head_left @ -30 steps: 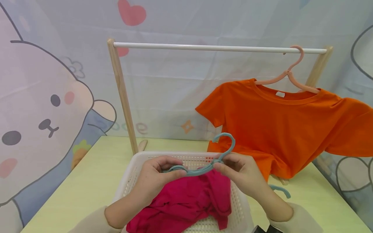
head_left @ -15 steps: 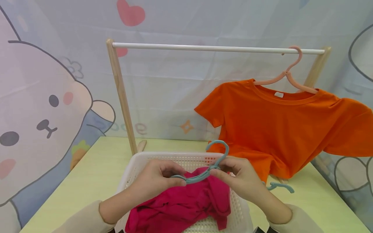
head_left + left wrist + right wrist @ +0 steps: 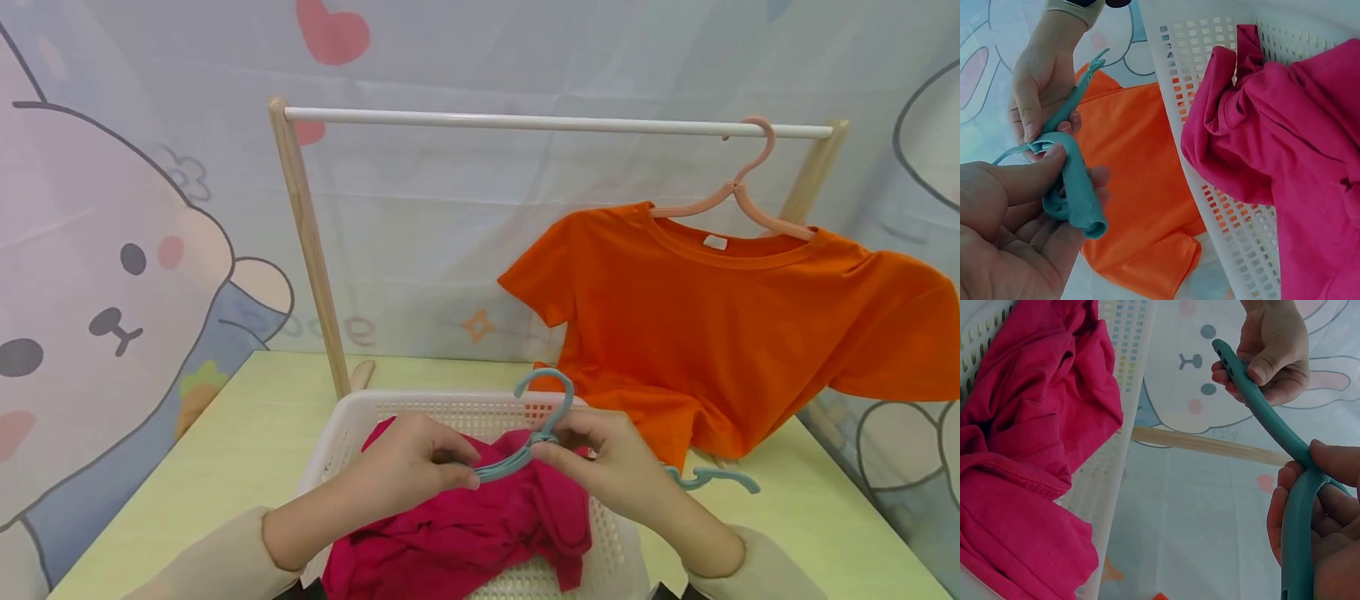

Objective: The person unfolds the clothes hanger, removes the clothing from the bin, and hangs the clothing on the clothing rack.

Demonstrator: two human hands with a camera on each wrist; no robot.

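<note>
In the head view, a person holds a blue-green hanger (image 3: pixel 512 467) over a white basket (image 3: pixel 335 429) that sits on a pale yellow desk (image 3: pixel 202 475). The left hand (image 3: pixel 412 458) has its grip pinched on one arm of the hanger, and the right hand (image 3: pixel 600 454) has its grip pinched near the middle, just under the hook, which points up. Pink cloth (image 3: pixel 465 525) lies in a crumpled heap in the basket. Behind, an orange shirt (image 3: pixel 690 325) hangs on a peach hanger (image 3: pixel 772 221) from the white bar (image 3: pixel 487 121) of a wooden rack. Another blue-green hanger (image 3: pixel 723 477) lies on the desk, partly hidden by the right arm. In the left wrist view, the left thumb presses on the hanger, and the right hand holds it farther away. The orange shirt shows beside the basket. In the right wrist view, little holes show near the end of the hanger arm, by the left hand's fingers.
</note>
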